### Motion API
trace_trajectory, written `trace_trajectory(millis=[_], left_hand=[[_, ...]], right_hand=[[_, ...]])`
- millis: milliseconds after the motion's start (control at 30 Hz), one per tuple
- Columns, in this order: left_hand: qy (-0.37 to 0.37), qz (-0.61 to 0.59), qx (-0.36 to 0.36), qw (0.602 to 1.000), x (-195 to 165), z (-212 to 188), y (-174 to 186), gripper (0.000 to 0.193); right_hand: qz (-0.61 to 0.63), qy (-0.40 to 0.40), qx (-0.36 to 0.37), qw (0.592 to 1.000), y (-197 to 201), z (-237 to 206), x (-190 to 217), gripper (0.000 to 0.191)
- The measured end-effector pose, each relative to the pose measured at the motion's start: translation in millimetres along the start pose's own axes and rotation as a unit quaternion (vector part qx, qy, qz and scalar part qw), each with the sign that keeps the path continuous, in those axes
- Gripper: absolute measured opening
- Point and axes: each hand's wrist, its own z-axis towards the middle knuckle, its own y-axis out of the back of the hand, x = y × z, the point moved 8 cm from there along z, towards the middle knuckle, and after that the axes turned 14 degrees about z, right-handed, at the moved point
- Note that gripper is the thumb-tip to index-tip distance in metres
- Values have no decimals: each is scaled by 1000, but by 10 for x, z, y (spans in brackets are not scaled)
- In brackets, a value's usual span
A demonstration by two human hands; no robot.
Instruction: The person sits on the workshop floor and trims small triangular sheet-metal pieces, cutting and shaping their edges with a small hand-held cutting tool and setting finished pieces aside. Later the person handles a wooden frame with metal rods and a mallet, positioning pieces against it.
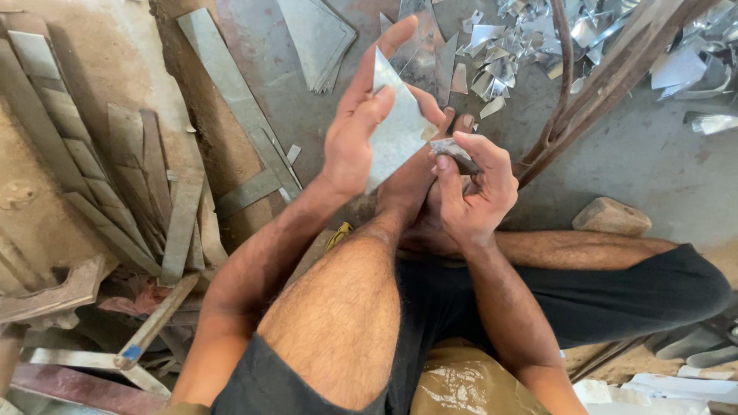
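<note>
Sheet-metal triangle (396, 127) sits pinched in your left hand (354, 134), uncut as yet, while your right hand (473, 192) grips shut a small dark tool (453, 150) at its edge.

Bright daylight, glare on metal scraps (538, 38) at top right, soft shadows, wide-angle edge distortion

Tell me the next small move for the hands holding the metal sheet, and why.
Probably bring the sheet's lower right corner into the tool. The left hand holds the metal sheet upright by its left edge, and the right hand holds a small dark tool right at that corner, seemingly touching it. Whether the tool already bites the sheet cannot be told.
</note>
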Motion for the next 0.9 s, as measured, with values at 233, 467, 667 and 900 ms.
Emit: trace_trajectory(millis=[233, 467, 667, 900], left_hand=[[25, -67, -79, 994, 37, 13, -163, 87], [25, -42, -79, 996, -77, 67, -202, 90], [41, -141, -117, 982, -74, 91, -216, 86], [78, -57, -121, 988, 172, 109, 46, 72]], right_hand=[[-142, 186, 84, 969, -375, -24, 488, 25], [-166, 188, 46, 967, -304, 58, 469, 23], [-158, 128, -12, 979, -236, 169, 477, 19], [-89, 108, 108, 984, -429, -83, 375, 21]])
